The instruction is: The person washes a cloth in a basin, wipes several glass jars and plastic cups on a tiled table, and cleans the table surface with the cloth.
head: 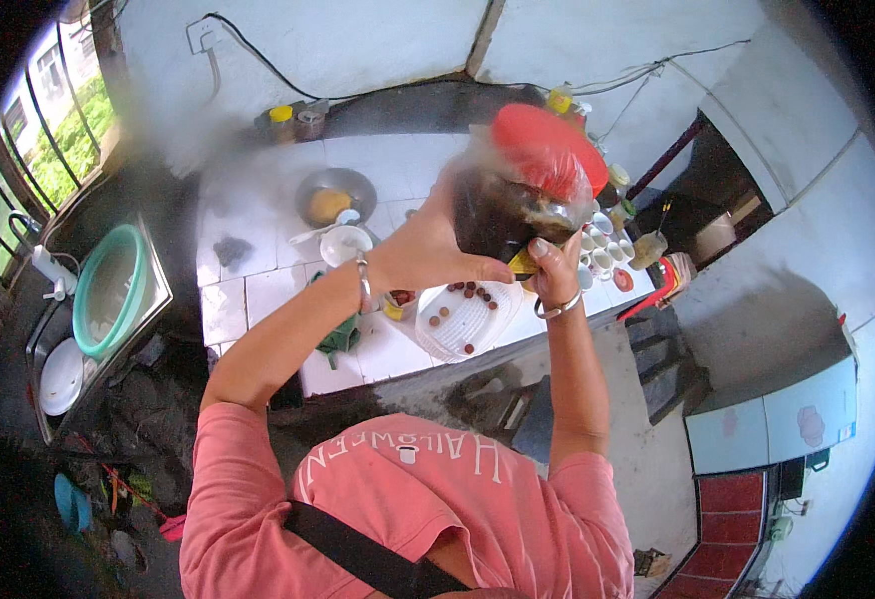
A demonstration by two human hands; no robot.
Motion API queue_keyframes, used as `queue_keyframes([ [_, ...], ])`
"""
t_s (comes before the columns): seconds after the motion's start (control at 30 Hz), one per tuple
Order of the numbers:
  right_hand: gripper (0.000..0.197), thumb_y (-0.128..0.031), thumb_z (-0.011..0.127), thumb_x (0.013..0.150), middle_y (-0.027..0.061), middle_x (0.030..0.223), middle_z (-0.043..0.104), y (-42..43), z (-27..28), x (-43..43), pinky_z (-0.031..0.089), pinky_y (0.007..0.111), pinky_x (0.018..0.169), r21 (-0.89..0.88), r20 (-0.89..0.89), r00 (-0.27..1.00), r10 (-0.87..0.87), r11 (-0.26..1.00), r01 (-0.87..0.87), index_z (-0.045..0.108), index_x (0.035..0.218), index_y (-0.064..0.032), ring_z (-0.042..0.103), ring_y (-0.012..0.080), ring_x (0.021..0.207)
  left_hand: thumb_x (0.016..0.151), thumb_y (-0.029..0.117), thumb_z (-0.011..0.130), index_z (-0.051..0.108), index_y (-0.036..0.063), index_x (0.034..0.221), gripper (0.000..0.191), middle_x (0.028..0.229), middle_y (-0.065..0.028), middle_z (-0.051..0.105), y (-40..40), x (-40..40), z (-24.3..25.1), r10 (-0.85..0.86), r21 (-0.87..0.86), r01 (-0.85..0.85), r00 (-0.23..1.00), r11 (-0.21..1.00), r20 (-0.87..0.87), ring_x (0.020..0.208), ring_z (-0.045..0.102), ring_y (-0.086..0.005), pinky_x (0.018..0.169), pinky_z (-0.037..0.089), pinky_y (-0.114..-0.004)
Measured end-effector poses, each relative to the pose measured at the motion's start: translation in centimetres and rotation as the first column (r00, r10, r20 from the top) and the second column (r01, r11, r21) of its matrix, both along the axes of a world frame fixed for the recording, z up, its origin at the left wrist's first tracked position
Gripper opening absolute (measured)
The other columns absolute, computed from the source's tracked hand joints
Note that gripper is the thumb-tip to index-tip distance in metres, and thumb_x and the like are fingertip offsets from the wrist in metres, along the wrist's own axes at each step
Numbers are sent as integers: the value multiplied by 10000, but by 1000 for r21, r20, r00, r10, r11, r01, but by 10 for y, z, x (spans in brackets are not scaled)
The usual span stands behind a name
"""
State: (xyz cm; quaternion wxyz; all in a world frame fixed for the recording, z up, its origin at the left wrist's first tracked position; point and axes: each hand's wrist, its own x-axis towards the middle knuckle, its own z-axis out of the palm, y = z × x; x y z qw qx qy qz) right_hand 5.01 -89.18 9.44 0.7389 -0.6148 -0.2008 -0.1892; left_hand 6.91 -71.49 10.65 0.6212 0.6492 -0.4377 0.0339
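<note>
A large dark jar [491, 206] with a red lid [549, 146] is raised close before me, tilted, with clear plastic film around the lid. My left hand [437, 239] grips its side, the thumb stretched along the lower part. With its thumb against the jar near a yellow patch, my right hand [555, 271] holds the lower right side. Below the jar, a clear plastic basket [469, 329] on the white tiled counter holds several small brown round items. A small container with a yellow patch [394, 308] stands beside the basket, partly behind my left wrist.
On the counter are a wok [336, 196] with something yellow in it, a white bowl [345, 245], a green cloth [341, 335] and several white cups [603, 254]. A sink with a green basin [110, 290] lies left. Part of the view is hazy.
</note>
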Motion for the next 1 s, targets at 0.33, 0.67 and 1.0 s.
queue_keyframes([
  [0.33, 828, -280, 740, 562, 124, 1100, 485, -30, 18, -8, 392, 337, 864, -154, 21, 997, 69, 986, -65, 319, 1210, 19, 490, 217, 997, 568, 122, 740, 169, 27, 1277, 915, 1203, -122, 376, -31, -7, 1, 68, -275, -64, 998, 959, 5, 1131, 385, -205, 966, 302, -329],
  [0.67, 1018, -514, 675, 616, 174, 1342, 270, -69, 87, -16, 242, 402, 1003, -409, 59, 998, 11, 912, 14, 148, 1341, -33, 278, 291, 1238, 569, 151, 727, 182, 10, 1275, 903, 1177, -131, 399, -31, -6, -16, 105, -254, -121, 991, 960, -79, 1116, 406, -203, 963, 310, -322],
  [1.0, 762, -562, 547, 725, 196, 1072, 526, -27, 157, -3, 437, 338, 813, -981, -15, 989, -145, 195, 14, 392, 1234, -17, 526, 273, 966, 549, 198, 764, 146, -33, 1274, 980, 1173, -164, 356, -45, -6, -25, 216, -218, -227, 974, 949, -72, 1111, 381, -243, 962, 304, -339],
])
